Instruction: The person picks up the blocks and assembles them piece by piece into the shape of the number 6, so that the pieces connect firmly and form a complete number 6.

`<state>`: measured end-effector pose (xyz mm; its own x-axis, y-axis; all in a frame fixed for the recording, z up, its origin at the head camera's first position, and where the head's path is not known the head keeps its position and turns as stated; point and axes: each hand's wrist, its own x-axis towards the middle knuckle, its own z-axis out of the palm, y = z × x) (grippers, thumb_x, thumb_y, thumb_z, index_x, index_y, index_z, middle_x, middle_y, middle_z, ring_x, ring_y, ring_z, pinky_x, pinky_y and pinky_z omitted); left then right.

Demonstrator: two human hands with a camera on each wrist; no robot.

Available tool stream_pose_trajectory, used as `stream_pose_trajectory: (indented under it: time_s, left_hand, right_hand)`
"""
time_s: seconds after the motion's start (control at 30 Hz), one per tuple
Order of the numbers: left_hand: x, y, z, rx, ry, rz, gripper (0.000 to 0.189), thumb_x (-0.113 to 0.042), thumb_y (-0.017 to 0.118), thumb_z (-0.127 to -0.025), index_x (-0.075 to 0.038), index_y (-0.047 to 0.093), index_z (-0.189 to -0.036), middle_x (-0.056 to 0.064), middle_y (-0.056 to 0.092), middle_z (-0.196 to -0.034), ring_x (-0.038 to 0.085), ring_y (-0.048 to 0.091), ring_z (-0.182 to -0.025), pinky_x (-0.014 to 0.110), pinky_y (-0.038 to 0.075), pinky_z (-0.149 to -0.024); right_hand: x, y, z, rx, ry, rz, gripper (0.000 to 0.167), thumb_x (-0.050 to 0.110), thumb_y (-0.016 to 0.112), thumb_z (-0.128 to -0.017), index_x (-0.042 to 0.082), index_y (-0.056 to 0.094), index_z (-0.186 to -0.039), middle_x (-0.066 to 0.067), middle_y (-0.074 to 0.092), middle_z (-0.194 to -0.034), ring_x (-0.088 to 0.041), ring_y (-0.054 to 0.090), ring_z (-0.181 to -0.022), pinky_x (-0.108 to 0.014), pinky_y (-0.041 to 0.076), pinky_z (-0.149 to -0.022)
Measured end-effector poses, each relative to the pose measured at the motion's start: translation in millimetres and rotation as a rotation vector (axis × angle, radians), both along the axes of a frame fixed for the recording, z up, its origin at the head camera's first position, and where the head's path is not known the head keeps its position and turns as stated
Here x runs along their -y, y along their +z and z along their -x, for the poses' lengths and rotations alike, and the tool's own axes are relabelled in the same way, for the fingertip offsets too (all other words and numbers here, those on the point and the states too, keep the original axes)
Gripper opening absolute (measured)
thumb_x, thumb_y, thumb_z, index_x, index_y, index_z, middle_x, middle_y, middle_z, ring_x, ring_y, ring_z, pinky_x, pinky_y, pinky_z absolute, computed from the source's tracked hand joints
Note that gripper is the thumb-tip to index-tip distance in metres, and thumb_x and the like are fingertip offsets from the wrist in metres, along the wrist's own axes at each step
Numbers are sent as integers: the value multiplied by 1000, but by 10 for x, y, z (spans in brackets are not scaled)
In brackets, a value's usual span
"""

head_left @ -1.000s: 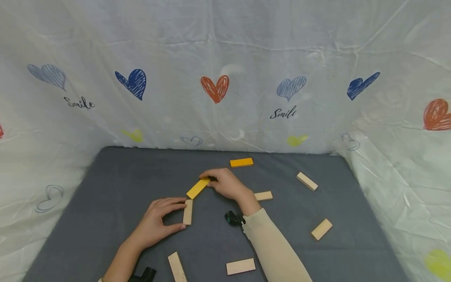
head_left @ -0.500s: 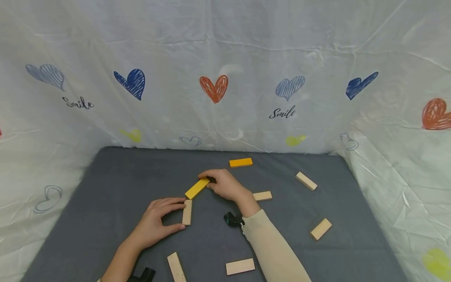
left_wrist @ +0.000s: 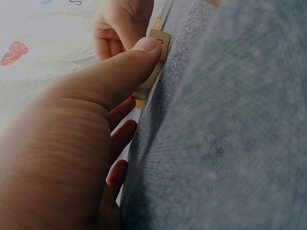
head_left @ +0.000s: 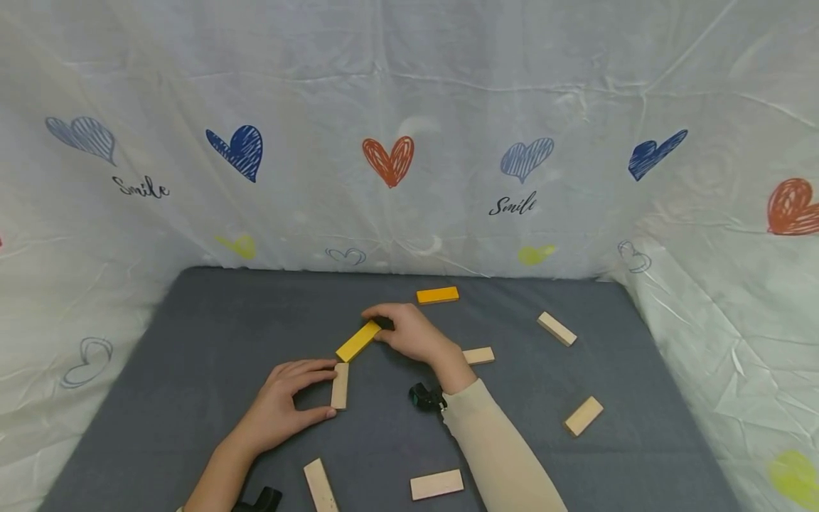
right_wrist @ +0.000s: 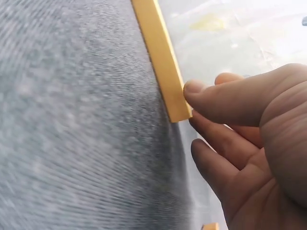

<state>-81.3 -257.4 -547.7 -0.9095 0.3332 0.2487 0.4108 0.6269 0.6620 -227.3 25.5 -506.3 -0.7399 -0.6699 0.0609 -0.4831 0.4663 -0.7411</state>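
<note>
Yellow-painted wood, a slim rectangular block [head_left: 358,341], lies slantwise on the dark grey cloth-covered table [head_left: 256,313], its nearer end at the far end of a pale, unpainted wooden block [head_left: 340,386]. The two meet at an angle; whether they touch or leave a hairline gap is too fine to tell.

The right hand [head_left: 409,334] has a narrow grip on the yellow block, thumb and finger at its far end. The left hand [head_left: 284,402] spans the pale block lengthwise, its grip only as wide as the block is long, with the thumb at the near end and fingertips at the far one.

Done well, this joining calls for the pale block to act as a steady anchor under light left pressure, while the yellow one turns in small amounts about the shared corner. Low pressure, close to the cloth, should stop either block tipping or dragging a wrinkle along. The left fingertips sit right by the joint, so a nudge there could easily knock both ends out of line; lifting them away gently, one hand at a time, seems safest.

An orange-yellow wooden block [head_left: 438,295] lies beyond the right hand.
</note>
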Motion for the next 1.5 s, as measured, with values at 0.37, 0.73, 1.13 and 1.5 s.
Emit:
stream_pose_trajectory:
  time_s: [0.37,0.73,1.13,1.5]
  left_hand:
    - [-5,13,1,-12,-2,-6,63,-41,97,-84,-29,74,-142,-9,63,-153,24,57,-141,51,33,-116]
    - [1,-7,0,-12,-1,4,64,-42,97,-84,-31,73,-142,-10,63,-153,23,57,-141,47,33,-115]
    - [1,2,-2,-7,2,9,64,-44,97,-84,-32,73,-142,-11,62,-154,22,56,-142,46,32,-115]
    - [-2,5,-4,-6,5,11,63,-44,96,-84,-32,73,-142,-12,62,-153,22,56,-142,47,33,-115]
  right_hand:
    - [-84,141,33,-25,8,69,47,12,80,-102,10,69,-148,0,68,-148,-21,58,-143,-43,47,-120]
    - [-274,207,94,-28,-71,77,52,12,83,-100,11,68,-149,3,67,-150,-21,58,-143,-45,48,-119]
    - [-482,272,178,-27,-194,83,49,12,84,-99,15,71,-146,2,67,-149,-24,58,-143,-52,49,-117]
    - [-650,241,244,-52,-271,63,47,12,84,-99,16,73,-144,-1,67,-147,-27,61,-138,-53,52,-112]
